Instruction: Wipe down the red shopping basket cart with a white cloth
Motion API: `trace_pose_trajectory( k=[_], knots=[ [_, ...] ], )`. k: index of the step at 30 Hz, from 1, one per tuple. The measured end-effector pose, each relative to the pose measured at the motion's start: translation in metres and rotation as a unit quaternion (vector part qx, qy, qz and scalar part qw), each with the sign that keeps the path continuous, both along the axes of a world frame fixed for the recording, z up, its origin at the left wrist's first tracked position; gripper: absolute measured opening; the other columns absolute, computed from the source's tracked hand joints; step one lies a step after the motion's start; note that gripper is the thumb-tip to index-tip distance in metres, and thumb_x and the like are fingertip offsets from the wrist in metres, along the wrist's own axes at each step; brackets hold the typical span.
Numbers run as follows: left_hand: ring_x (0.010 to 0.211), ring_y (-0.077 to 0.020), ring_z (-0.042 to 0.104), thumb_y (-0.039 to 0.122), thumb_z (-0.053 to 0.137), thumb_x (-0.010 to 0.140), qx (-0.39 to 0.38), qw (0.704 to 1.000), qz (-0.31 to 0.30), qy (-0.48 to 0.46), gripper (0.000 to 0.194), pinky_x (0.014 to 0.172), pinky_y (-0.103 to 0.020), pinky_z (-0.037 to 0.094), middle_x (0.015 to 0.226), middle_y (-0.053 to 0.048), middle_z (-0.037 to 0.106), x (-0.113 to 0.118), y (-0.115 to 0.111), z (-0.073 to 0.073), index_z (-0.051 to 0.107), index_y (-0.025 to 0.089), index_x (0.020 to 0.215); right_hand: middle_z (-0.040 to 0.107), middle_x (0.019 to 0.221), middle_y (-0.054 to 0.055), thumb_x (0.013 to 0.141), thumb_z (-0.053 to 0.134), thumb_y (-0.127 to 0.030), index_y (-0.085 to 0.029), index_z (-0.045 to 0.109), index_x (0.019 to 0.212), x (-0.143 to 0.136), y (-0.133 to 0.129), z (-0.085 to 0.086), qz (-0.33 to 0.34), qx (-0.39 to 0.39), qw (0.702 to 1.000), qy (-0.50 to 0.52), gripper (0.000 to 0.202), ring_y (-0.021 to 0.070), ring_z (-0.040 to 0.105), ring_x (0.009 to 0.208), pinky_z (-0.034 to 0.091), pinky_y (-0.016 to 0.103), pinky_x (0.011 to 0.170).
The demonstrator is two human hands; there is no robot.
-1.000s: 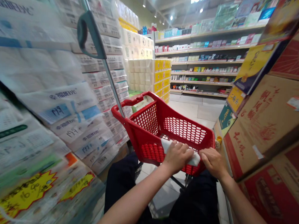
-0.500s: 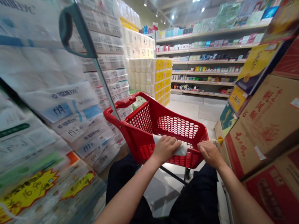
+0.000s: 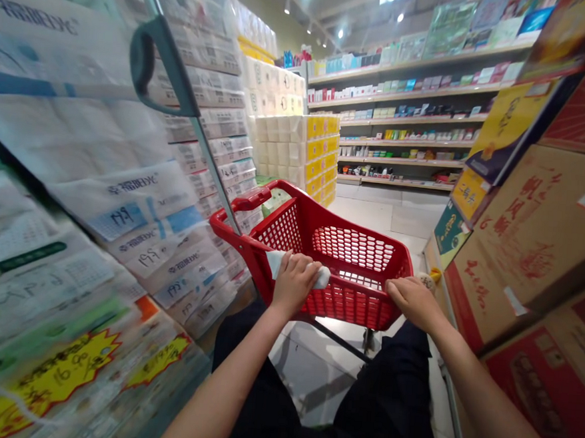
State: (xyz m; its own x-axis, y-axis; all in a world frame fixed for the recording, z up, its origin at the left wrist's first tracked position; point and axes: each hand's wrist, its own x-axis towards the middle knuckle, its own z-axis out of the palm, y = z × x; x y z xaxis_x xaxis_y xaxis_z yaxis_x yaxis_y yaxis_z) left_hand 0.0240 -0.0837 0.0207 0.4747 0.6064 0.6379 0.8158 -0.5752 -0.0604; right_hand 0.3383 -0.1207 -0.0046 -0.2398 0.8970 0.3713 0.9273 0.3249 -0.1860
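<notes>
Lengthwise, the red cart (image 3: 355, 289) points rightward.

Head view. The camera sits on your head and looks forward and down past your bare forearms (image 3: 232, 368) and dark trouser legs (image 3: 398, 393). Your left hand (image 3: 293, 279) and right hand (image 3: 414, 301) appear at close range below mid-field, with the red plastic shopping cart (image 3: 344, 296) just ahead. Your line of sight follows the aisle between stacked tissue packs (image 3: 134, 191), left, and cardboard cartons (image 3: 547, 223), right, toward distant stocked shelves (image 3: 403, 142); ceiling lights (image 3: 341, 33) mark the upper limit.
</notes>
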Motion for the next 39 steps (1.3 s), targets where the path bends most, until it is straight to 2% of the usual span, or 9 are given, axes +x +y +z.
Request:
trace_pose_trajectory(
  k=[5,9,12,15,20,24,29,36,39],
  knots=[
    [0.114,-0.0214,0.051,0.033,0.046,0.096,0.001,1.0,-0.017,0.003,0.027,0.114,-0.048,0.025,0.114,-0.004,0.061,0.049,-0.016,-0.015,0.058,0.028,0.12,0.071,0.083,0.003,0.099,0.025,-0.04,-0.022,0.063,0.077,-0.054,-0.005,0.007,-0.132,-0.004,0.991,-0.017,0.048,0.0156,0.063,0.071,0.025,0.028,0.055],
    [0.12,-0.0215,0.049,0.03,0.045,0.097,0.002,0.998,-0.044,0.033,0.035,0.115,-0.046,0.027,0.123,-0.004,0.059,0.067,-0.022,-0.021,0.051,0.029,0.13,0.072,0.078,0.004,0.1,0.025,-0.041,-0.021,0.065,0.075,-0.067,-0.005,0.004,-0.151,0.027,0.987,-0.038,0.051,0.0149,0.064,0.067,0.021,0.029,0.053],
    [0.129,-0.0208,0.045,0.023,0.044,0.096,0.012,0.995,-0.064,0.075,0.044,0.116,-0.043,0.027,0.134,-0.003,0.054,0.056,-0.019,-0.02,0.043,0.03,0.14,0.072,0.079,0.004,0.1,0.025,-0.042,-0.02,0.067,0.075,-0.06,-0.004,0.0,-0.136,0.057,0.989,-0.025,0.054,0.0151,0.065,0.07,0.023,0.028,0.054],
    [0.136,-0.0203,0.039,0.02,0.043,0.096,0.019,0.993,-0.062,0.101,0.05,0.117,-0.042,0.027,0.143,-0.001,0.048,0.03,-0.013,-0.014,0.037,0.031,0.144,0.073,0.081,0.005,0.1,0.024,-0.042,-0.019,0.068,0.075,-0.054,-0.002,-0.003,-0.139,0.073,0.988,-0.013,0.055,0.0153,0.065,0.071,0.025,0.028,0.054],
    [0.141,-0.022,0.031,0.013,0.043,0.093,0.014,0.996,0.004,0.087,0.057,0.119,-0.046,0.023,0.151,0.001,0.039,-0.009,-0.007,-0.001,0.035,0.034,0.145,0.072,0.077,0.004,0.1,0.023,-0.042,-0.019,0.065,0.071,-0.055,0.004,-0.005,-0.143,0.075,0.987,-0.024,0.057,0.0152,0.064,0.07,0.022,0.028,0.053],
    [0.141,-0.0246,0.032,0.013,0.045,0.092,0.011,0.997,0.048,0.053,0.056,0.118,-0.052,0.022,0.15,0.0,0.04,-0.012,-0.006,0.0,0.039,0.035,0.143,0.071,0.076,0.005,0.1,0.023,-0.044,-0.019,0.066,0.071,-0.058,0.011,-0.005,-0.158,0.059,0.985,-0.021,0.058,0.015,0.064,0.068,0.022,0.029,0.053],
    [0.142,-0.0237,0.028,0.014,0.041,0.094,0.009,0.998,0.056,0.032,0.054,0.118,-0.053,0.022,0.152,-0.002,0.036,0.01,-0.008,-0.008,0.038,0.032,0.144,0.073,0.08,0.005,0.1,0.023,-0.044,-0.02,0.069,0.076,-0.061,0.021,-0.005,-0.18,0.045,0.983,-0.02,0.057,0.0153,0.064,0.071,0.025,0.027,0.054],
    [0.139,-0.0223,0.035,0.02,0.042,0.095,0.017,0.998,-0.004,0.054,0.053,0.116,-0.046,0.03,0.151,-0.004,0.038,0.074,-0.014,-0.022,0.034,0.027,0.147,0.073,0.081,0.006,0.099,0.024,-0.04,-0.02,0.071,0.079,-0.063,0.027,-0.003,-0.187,0.035,0.981,-0.038,0.054,0.0168,0.066,0.073,0.027,0.027,0.055],
    [0.137,-0.0211,0.037,0.019,0.041,0.095,0.022,0.997,-0.025,0.072,0.053,0.115,-0.044,0.031,0.15,-0.005,0.04,0.085,-0.015,-0.024,0.032,0.025,0.147,0.073,0.081,0.006,0.099,0.023,-0.039,-0.02,0.071,0.081,-0.06,0.028,-0.003,-0.187,0.033,0.981,-0.042,0.054,0.0171,0.065,0.072,0.029,0.026,0.056]
  ],
)
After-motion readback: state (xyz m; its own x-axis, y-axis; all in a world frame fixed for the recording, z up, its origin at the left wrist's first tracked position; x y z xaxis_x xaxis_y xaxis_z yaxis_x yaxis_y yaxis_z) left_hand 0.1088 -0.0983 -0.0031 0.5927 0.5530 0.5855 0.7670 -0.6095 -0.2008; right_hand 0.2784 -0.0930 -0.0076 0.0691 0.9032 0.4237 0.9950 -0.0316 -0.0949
